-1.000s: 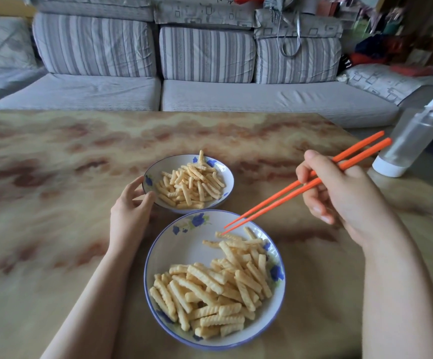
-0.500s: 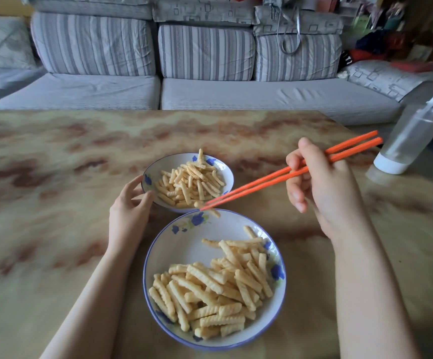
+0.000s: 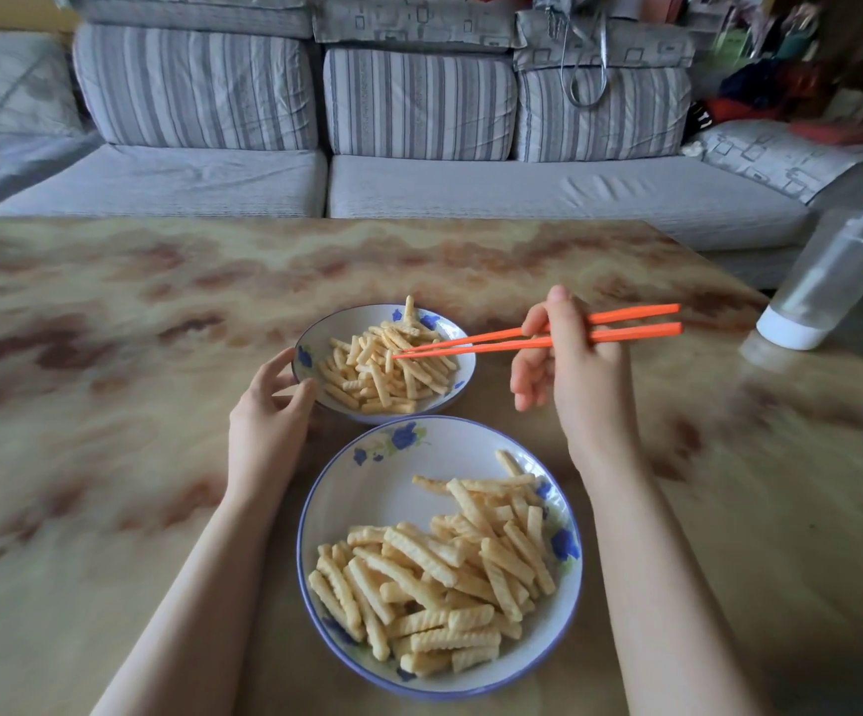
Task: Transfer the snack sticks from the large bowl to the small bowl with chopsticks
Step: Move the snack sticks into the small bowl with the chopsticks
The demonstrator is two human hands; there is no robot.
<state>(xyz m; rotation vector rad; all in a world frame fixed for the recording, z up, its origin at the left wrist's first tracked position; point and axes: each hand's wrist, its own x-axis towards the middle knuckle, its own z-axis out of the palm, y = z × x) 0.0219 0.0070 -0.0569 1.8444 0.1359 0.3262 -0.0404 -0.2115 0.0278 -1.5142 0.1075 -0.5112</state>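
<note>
The large bowl [image 3: 367, 488], white with blue flowers, sits near the table's front edge and holds a pile of ridged yellow snack sticks [image 3: 444, 571]. Behind it stands the small bowl [image 3: 450, 333], also heaped with snack sticks [image 3: 382, 374]. My right hand [image 3: 568, 364] grips a pair of orange chopsticks [image 3: 501, 341]; their tips hover over the small bowl's pile, slightly apart, and I cannot tell whether a stick is between them. My left hand [image 3: 269, 410] holds the small bowl's left rim with thumb and fingers curled round it.
A clear plastic bottle with a white base [image 3: 827, 286] stands at the table's right edge. The marbled tan table [image 3: 109, 354] stretches left and back. A grey striped sofa [image 3: 419, 147] runs behind the table.
My right hand swung the chopsticks from above the large bowl up and left until their tips reached over the small bowl. The left hand stayed on the small bowl's rim.
</note>
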